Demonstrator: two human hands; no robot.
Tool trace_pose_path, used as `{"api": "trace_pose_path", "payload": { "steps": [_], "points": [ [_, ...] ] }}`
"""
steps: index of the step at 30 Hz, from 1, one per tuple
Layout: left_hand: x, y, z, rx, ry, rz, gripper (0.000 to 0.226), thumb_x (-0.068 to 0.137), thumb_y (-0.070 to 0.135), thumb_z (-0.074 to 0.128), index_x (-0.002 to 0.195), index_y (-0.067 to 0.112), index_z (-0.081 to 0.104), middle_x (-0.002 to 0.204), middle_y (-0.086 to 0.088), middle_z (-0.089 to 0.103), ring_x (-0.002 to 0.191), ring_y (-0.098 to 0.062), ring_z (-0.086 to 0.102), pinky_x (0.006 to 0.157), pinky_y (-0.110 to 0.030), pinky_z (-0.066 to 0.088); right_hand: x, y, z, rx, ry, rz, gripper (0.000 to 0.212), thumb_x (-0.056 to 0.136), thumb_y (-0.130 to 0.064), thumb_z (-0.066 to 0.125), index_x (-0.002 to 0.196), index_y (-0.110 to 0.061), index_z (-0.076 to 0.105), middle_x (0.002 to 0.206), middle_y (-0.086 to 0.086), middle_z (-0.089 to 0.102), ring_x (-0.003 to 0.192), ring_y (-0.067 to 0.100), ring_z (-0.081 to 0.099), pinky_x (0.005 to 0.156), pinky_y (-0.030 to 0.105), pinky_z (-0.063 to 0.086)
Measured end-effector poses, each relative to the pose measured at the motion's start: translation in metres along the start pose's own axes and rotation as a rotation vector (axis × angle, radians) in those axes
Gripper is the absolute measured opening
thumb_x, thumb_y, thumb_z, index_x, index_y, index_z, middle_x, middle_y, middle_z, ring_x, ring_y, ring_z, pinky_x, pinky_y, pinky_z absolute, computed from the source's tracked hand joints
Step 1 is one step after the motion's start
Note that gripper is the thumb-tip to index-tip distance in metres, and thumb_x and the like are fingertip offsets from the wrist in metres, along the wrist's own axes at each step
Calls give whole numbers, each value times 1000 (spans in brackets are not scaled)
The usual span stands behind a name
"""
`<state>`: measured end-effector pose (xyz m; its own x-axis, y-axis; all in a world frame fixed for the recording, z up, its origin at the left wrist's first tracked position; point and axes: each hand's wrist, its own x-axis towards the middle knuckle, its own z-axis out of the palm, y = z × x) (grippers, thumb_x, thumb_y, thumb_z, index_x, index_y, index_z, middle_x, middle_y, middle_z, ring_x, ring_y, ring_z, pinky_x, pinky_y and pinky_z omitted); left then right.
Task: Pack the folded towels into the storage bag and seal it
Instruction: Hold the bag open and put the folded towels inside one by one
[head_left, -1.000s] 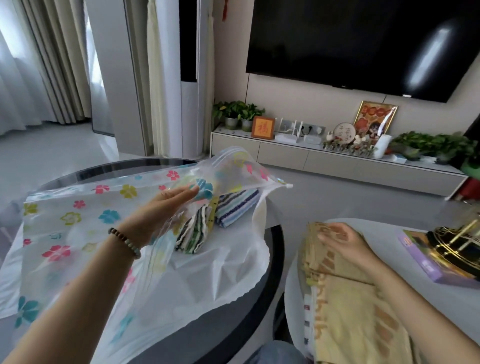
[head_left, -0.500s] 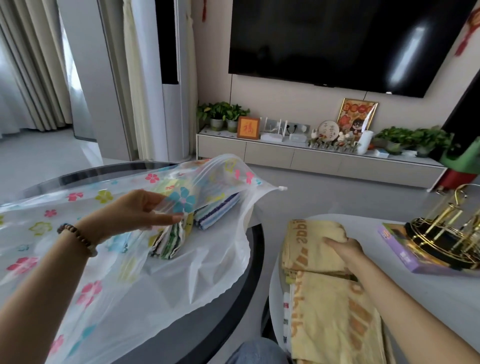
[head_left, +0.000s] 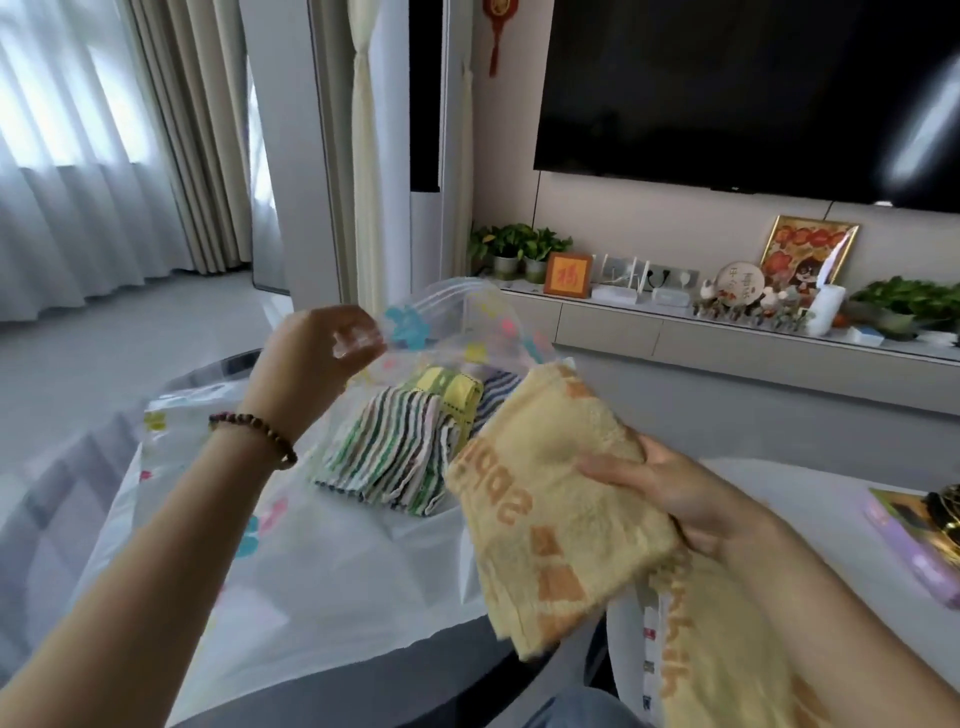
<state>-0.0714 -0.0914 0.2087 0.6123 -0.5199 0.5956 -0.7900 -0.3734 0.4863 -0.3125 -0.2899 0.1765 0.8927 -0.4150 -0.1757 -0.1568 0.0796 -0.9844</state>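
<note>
Head view: both hands up over the open bag.
Left hand (head_left: 317, 358): raised, fingers pinching the bag's upper flap (head_left: 441, 317) and lifting it; a bead bracelet (head_left: 254, 431) sits on the wrist. Half a second ago this hand held the flap lower and flatter; now the mouth gapes wider.
Right hand (head_left: 670, 493): clenched on a folded yellow towel (head_left: 550, 509), thumb on top, fingers beneath.
Yellow towel: off the stack and in the air, tilted, its far end at the bag's mouth beside the towels already inside. Half a second ago it lay on the stack at the right with the hand pressed on it.
Striped towels (head_left: 384, 457): inside the bag on its lower sheet, folded, side by side; a yellow-green one (head_left: 447, 389) lies just behind them.
Bag (head_left: 332, 571): clear plastic with coloured flowers, spread over the dark round table (head_left: 332, 701), mouth toward the right, unsealed.
Stack (head_left: 727, 675): more yellow towel remains at lower right, under the right forearm.
Right table (head_left: 831, 509): white, with a purple box (head_left: 914, 551) near its far edge.
</note>
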Motion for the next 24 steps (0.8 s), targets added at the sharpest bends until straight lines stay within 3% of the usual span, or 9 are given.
{"api": "trace_pose_path", "payload": {
  "steps": [2, 4, 8, 10, 12, 15, 17, 20, 24],
  "points": [
    [12, 11, -13, 113, 175, 144, 7, 79, 18, 69, 85, 15, 70, 71, 8, 49, 55, -8, 46, 59, -26, 39, 21, 11, 37, 24, -75, 69, 38, 79, -12, 71, 115, -15, 61, 108, 9, 73, 99, 26, 70, 83, 36, 58],
    [20, 13, -22, 160, 242, 227, 6, 78, 17, 71, 84, 16, 71, 77, 7, 50, 60, -9, 47, 62, -23, 38, 45, 25, 66, 44, -106, 127, 30, 81, -11, 70, 110, -16, 61, 106, 9, 73, 98, 27, 69, 86, 38, 56],
    [15, -33, -22, 74, -96, 145, 22, 72, 34, 74, 89, 24, 66, 73, 12, 54, 59, 5, 46, 58, -15, 34, 84, 51, 98, 100, -112, 190, 30, 83, -10, 69, 110, -14, 58, 104, 9, 71, 90, 24, 70, 81, 38, 58],
    [5, -59, -23, 36, -268, 77, 31, 68, 36, 76, 95, 28, 62, 72, 14, 55, 54, 3, 47, 59, -11, 36, 94, 59, 102, 136, -106, 214, 33, 82, -9, 68, 113, -12, 56, 104, 11, 71, 88, 24, 70, 77, 36, 59],
    [-4, -78, -23, 32, -328, 30, 37, 67, 37, 78, 99, 27, 62, 74, 12, 57, 57, 0, 50, 60, -12, 39, 101, 65, 103, 163, -110, 226, 39, 82, -10, 69, 118, -10, 55, 107, 14, 71, 90, 27, 71, 79, 38, 59],
    [-15, -100, -24, 124, -311, -28, 37, 68, 42, 75, 98, 23, 62, 85, 8, 60, 74, -9, 56, 71, -23, 48, 106, 68, 102, 190, -124, 227, 30, 82, -9, 68, 112, -9, 59, 99, 13, 74, 86, 27, 72, 75, 37, 60],
    [-18, -105, -27, 117, -289, -24, 29, 68, 45, 73, 85, 25, 59, 78, 10, 57, 68, -7, 54, 65, -20, 44, 109, 68, 101, 192, -127, 238, 29, 82, -8, 67, 110, -7, 60, 98, 14, 74, 86, 27, 72, 74, 37, 60],
    [-14, -93, -35, -73, -385, -33, 32, 68, 45, 69, 64, 22, 47, 57, 9, 51, 46, -3, 48, 51, -17, 43, 114, 66, 101, 183, -122, 259, 41, 78, -9, 70, 117, -7, 57, 109, 19, 70, 97, 34, 69, 79, 41, 59],
    [3, -80, -44, -376, -388, -90, 24, 83, 35, 59, 67, 17, 58, 41, 8, 46, 34, -2, 40, 36, -14, 36, 122, 63, 104, 152, -145, 276, 47, 75, -8, 72, 119, -7, 55, 112, 22, 68, 94, 35, 69, 77, 42, 59]
  ]
}}
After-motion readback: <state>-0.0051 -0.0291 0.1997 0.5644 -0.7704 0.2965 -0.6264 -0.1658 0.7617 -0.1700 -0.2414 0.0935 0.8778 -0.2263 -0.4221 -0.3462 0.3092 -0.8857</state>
